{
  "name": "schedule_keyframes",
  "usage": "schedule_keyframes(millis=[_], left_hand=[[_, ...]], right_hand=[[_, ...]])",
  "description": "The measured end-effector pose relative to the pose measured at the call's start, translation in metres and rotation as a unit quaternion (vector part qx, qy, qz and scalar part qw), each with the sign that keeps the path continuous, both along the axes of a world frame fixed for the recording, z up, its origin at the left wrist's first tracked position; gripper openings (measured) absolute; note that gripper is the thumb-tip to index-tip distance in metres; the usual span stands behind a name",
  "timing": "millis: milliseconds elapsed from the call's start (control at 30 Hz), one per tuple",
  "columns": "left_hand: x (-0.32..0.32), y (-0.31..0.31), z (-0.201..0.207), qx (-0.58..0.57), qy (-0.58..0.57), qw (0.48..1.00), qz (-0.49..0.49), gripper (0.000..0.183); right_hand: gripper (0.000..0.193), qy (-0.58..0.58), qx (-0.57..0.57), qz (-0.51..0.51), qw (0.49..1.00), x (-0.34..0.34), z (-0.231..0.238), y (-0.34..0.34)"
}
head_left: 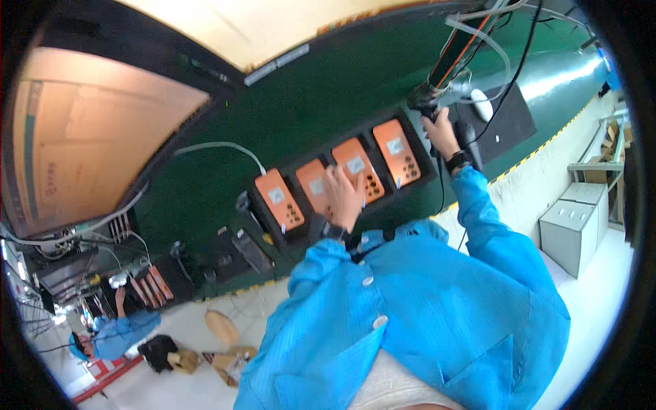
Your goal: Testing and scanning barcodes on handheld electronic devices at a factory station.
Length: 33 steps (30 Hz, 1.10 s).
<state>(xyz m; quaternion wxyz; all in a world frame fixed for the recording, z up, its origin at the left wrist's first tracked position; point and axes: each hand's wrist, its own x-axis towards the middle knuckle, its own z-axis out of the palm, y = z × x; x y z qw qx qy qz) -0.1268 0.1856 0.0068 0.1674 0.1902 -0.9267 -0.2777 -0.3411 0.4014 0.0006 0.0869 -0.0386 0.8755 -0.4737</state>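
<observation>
Several orange smartphones lie face down in a row on a black tray on the green bench. Each has a white label, and camera lenses show on most. Over the second phone (311,172) and the edge of the third phone (345,152) is my left hand (345,198), fingers stretched out; whether they touch is unclear. A white cable runs to the leftmost phone (277,210). Beside the rightmost phone (389,133), my right hand (442,135) is wrapped round a black handle (428,113), whose lower part it hides. Both wrists wear black bands.
A large screen (102,137) stands at the left. Right of my right hand lie a white mouse (482,106) and a dark mat (516,119); cables hang above. Farther left, a co-worker (123,333) reaches toward more orange phones (158,281). Grey boxes (567,229) stand at right.
</observation>
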Motion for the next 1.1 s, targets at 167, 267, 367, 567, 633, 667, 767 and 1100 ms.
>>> schedule_keyframes(millis=[167, 267, 367, 567, 633, 667, 767, 1100], left_hand=[[-0.034, -0.060, -0.009, -0.124, -0.033, 0.989, -0.073, 0.081], [-0.037, -0.066, -0.017, -0.140, -0.095, 0.980, -0.107, 0.089], [-0.034, -0.065, -0.018, -0.137, -0.113, 0.977, -0.120, 0.092], [-0.036, -0.063, -0.024, -0.150, -0.077, 0.979, -0.117, 0.091], [-0.038, -0.068, -0.028, -0.146, -0.069, 0.980, -0.116, 0.090], [-0.040, -0.070, -0.028, -0.143, -0.073, 0.979, -0.124, 0.090], [-0.045, -0.074, -0.021, -0.134, -0.084, 0.978, -0.133, 0.090], [0.020, -0.019, -0.019, 0.107, 0.011, 0.994, -0.027, 0.047]], right_hand=[[0.038, -0.181, -0.053, 0.162, 0.969, 0.092, 0.068, -0.026], [0.039, -0.178, -0.047, 0.180, 0.966, 0.136, 0.060, -0.030], [0.038, -0.178, -0.047, 0.189, 0.965, 0.154, 0.061, -0.042], [0.036, -0.043, -0.019, 0.232, 0.972, 0.157, 0.030, -0.057], [0.035, -0.001, 0.002, 0.243, 0.970, 0.153, 0.031, -0.063], [0.034, -0.073, -0.002, 0.230, 0.970, 0.150, 0.041, -0.067], [0.034, -0.170, -0.041, 0.204, 0.963, 0.140, 0.067, -0.070], [0.039, 0.021, 0.018, -0.025, 0.999, 0.046, -0.018, 0.008]])
